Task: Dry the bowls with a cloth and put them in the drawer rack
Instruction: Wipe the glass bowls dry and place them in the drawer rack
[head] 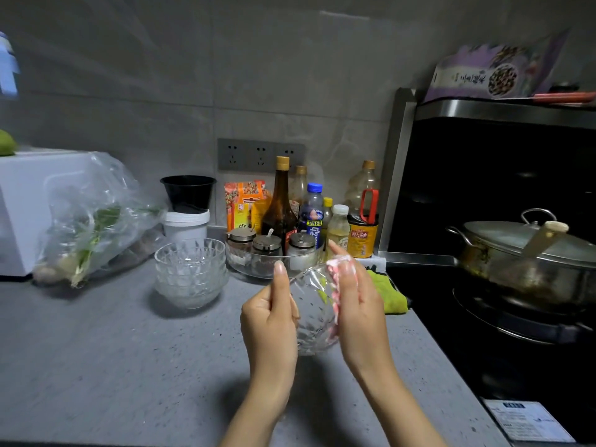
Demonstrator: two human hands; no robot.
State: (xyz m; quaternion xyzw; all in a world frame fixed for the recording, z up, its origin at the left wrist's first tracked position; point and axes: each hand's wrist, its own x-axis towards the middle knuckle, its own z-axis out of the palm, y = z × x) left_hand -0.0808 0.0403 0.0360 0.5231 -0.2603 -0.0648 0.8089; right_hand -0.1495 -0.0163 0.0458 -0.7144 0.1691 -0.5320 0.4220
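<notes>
A clear cut-glass bowl is held on its side above the grey counter. My left hand grips its left rim, thumb up. My right hand presses a pink and white cloth against the bowl's right side. A stack of several matching glass bowls stands on the counter to the left, apart from both hands. No drawer rack is in view.
Behind the hands stand a glass tray of spice jars and bottles. A green cloth lies by the stove, where a lidded pot sits. A plastic bag of vegetables and a white appliance are at left.
</notes>
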